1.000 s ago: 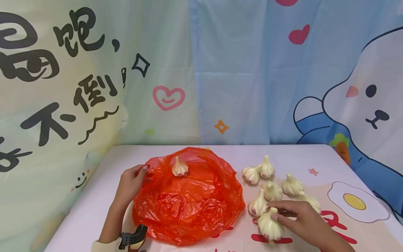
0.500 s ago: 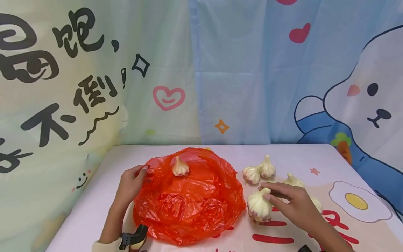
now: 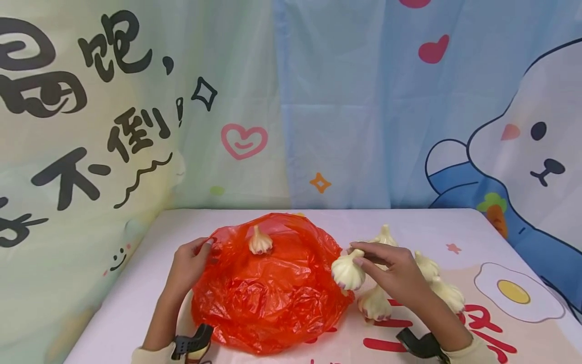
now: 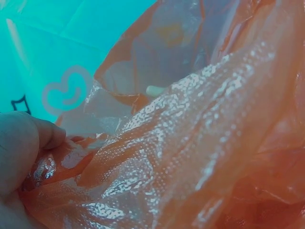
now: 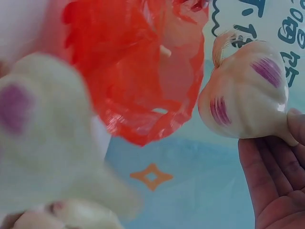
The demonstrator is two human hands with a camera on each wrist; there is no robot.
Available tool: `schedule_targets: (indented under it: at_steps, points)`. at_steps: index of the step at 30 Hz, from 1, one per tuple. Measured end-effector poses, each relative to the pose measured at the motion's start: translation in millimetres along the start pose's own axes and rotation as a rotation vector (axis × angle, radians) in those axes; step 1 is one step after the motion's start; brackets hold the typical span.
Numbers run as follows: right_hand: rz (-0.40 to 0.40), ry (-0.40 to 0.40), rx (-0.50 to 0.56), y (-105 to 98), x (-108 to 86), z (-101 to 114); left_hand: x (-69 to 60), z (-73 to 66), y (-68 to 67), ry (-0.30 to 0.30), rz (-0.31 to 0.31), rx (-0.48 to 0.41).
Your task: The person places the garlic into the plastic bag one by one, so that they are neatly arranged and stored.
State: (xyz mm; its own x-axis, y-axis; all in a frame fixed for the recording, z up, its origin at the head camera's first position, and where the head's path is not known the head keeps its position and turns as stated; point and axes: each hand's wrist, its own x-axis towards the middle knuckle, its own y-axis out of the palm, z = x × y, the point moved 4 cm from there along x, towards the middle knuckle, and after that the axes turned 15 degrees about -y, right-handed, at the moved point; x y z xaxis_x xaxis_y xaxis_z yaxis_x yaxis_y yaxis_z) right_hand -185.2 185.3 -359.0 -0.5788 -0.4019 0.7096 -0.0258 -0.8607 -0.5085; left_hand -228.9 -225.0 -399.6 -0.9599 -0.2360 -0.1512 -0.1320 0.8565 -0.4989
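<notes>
A red plastic bag (image 3: 273, 303) lies spread with its mouth facing up, and one garlic bulb (image 3: 260, 241) rests inside near the back. My left hand (image 3: 192, 263) pinches the bag's left rim; the left wrist view shows the thumb against the crumpled film. At the bag's right edge, my right hand (image 3: 393, 268) holds another garlic bulb (image 3: 348, 271) by its stem, above the table. In the right wrist view this held bulb (image 5: 248, 93) shows purple streaks and a root tuft. Beneath that hand sits a garlic bulb (image 3: 375, 304) on the table.
More garlic bulbs stand right of the bag, among them one at the back (image 3: 385, 235) and one at the right (image 3: 447, 294), some partly hidden by the right hand. The printed cloth table (image 3: 182, 222) meets a patterned curtain (image 3: 336, 126) behind.
My right hand has lifted a garlic bulb from the front of the group and carried it left and back to the bag's right edge. The left hand has stayed on the rim.
</notes>
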Motion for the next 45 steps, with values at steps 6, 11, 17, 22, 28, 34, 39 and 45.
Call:
schedule_targets:
  at_steps: [6,11,17,22,28,34,39,45]
  points:
    - [-0.013,-0.013,0.058,16,24.2,-4,0.8,-1.2,0.7,-0.001,0.007,0.001]
    - [-0.018,-0.038,0.08,30,37.2,-8,0.3,0.1,0.4,0.016,0.008,-0.001]
    - [-0.019,-0.021,0.126,44,50.8,-14,1.6,2.6,0.7,0.003,0.008,-0.005]
    - [-0.004,0.032,0.141,56,64.0,-19,2.1,3.0,0.3,-0.001,0.012,-0.006]
    - [0.012,0.089,0.142,73,73.8,-27,1.8,1.8,0.3,0.013,0.015,-0.009]
    - [0.062,0.14,0.172,92,79.8,-29,1.1,1.1,0.8,0.014,0.02,-0.019]
    - [0.077,0.152,0.18,105,84.9,-32,0.9,2.2,1.2,-0.011,0.019,-0.024]
    - [0.16,0.176,0.189,121,87.4,-46,1.5,2.2,2.4,-0.014,0.015,-0.007]
